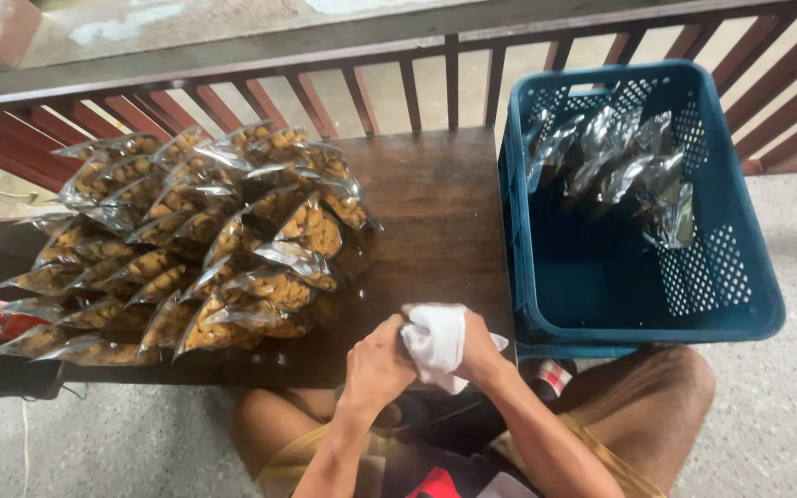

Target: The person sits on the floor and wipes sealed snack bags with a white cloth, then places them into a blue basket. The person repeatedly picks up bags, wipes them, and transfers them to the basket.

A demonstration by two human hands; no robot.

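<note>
The cloth [437,343] was white. The crate [740,304] was teal with perforated walls, holding silvery bags [620,157]. The worktop [431,212] was dark brown wood. The clear packets [196,249] showed golden-brown snacks. The railing [325,92] was reddish-brown.

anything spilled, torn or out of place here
Nothing stands out. The snack bags lie heaped but intact on the table, a few bags sit in the blue crate, and both hands hold a white cloth.
</note>
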